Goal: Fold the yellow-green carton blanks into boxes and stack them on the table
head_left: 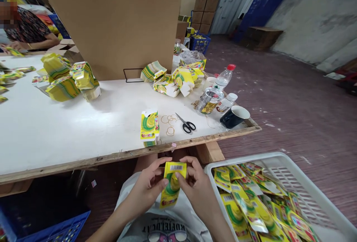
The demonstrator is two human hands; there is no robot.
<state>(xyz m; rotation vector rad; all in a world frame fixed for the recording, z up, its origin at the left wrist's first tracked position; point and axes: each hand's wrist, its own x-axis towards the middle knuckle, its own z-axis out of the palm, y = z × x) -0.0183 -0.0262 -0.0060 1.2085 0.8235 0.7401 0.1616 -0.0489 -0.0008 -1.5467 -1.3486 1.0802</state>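
Note:
A flat yellow-and-green packet (pixel 170 191) with a barcode at its top is held over my lap. My left hand (pixel 152 182) grips its left edge, and my right hand (pixel 192 182) pinches the right edge with the thumb on the front. Just beyond the table edge from my hands stands a small yellow carton (pixel 150 124). Several rubber bands (pixel 170 131) and black-handled scissors (pixel 186 123) lie beside that carton. To my right, a white plastic basket (pixel 281 156) holds many similar yellow packets (pixel 251 208).
Stacks of flat cartons (pixel 63 76) and a carton pile (pixel 178 80) sit farther back. A dark mug (pixel 234 117), a jar (pixel 209 100) and a bottle (pixel 224 77) line the right corner. A cardboard sheet (pixel 117 22) stands behind; a person (pixel 28 29) sits far left. A blue crate (pixel 55 227) is low left.

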